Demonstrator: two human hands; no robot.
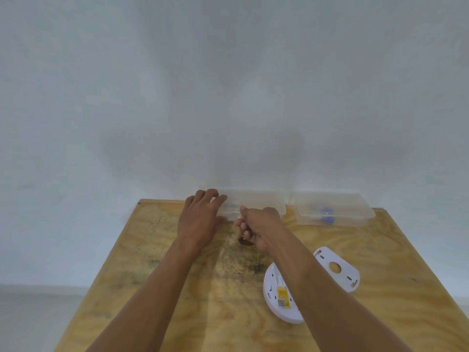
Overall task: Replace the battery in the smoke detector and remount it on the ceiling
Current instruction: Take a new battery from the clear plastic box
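The white smoke detector (275, 301) lies back-up on the wooden table (157, 275), showing a yellow label, partly hidden by my right forearm. Its white mounting plate (337, 268) lies just right of it. My right hand (258, 224) is closed in front of a clear plastic box (256, 199) at the table's back edge. A small dark object (244, 241), seemingly a battery, pokes out beneath its fingers. My left hand (200, 217) rests with fingers spread against that box's left end and holds nothing.
A second clear plastic box (355, 212) with small blue items (327, 215) inside stands to the right of the first, against the pale wall (228, 97). The table's left edge drops to a grey floor (30, 316).
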